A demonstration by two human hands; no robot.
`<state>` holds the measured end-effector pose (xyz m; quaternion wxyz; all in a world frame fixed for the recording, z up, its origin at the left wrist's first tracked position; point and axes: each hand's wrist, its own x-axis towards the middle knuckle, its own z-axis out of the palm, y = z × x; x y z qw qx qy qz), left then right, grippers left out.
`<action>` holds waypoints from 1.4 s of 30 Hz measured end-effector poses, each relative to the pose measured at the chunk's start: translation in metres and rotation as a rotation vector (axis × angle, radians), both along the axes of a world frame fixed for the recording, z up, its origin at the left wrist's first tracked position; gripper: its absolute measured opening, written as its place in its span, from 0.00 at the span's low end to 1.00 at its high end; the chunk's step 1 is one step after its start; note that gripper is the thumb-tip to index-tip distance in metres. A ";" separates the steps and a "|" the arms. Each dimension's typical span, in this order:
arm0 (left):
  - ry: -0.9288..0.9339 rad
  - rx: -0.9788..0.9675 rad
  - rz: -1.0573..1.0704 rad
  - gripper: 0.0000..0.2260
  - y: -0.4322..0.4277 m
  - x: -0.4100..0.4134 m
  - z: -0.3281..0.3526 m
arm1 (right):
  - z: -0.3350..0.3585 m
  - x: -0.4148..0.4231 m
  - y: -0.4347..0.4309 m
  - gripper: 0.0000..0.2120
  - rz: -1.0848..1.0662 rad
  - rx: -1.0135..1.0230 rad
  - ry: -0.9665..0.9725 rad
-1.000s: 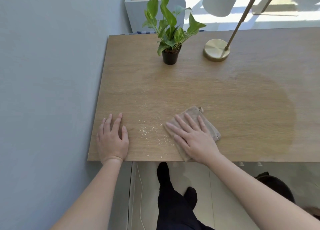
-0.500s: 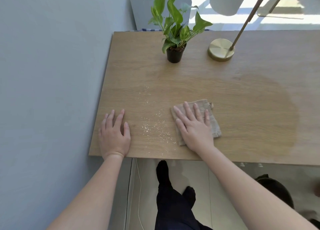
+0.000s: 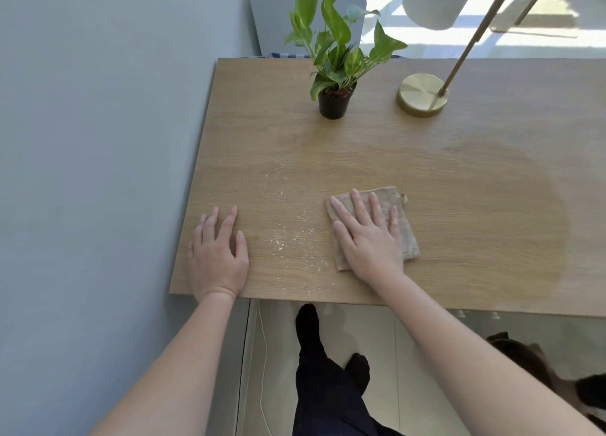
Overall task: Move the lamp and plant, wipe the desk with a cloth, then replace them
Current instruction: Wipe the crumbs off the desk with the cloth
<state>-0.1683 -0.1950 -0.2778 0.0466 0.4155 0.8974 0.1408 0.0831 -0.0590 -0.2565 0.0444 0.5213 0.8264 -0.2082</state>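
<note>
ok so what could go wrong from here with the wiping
The crumbs lie close to the desk's near edge, so a pass of the cloth toward the person would likely push them onto the floor. The right hand presses only part of the cloth, so it may bunch. A long stroke toward the far side could bump the plant or lamp.

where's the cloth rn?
Head view: the cloth lies flat on the desk near its front edge, under the right hand, just right of the scattered crumbs.

Right hand (image 3: 367, 235) and cloth (image 3: 406, 238) farther right than earlier
</note>
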 end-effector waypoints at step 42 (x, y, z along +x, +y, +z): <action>-0.099 0.024 -0.186 0.26 -0.015 -0.033 -0.003 | 0.008 0.043 -0.043 0.22 0.291 -0.001 0.043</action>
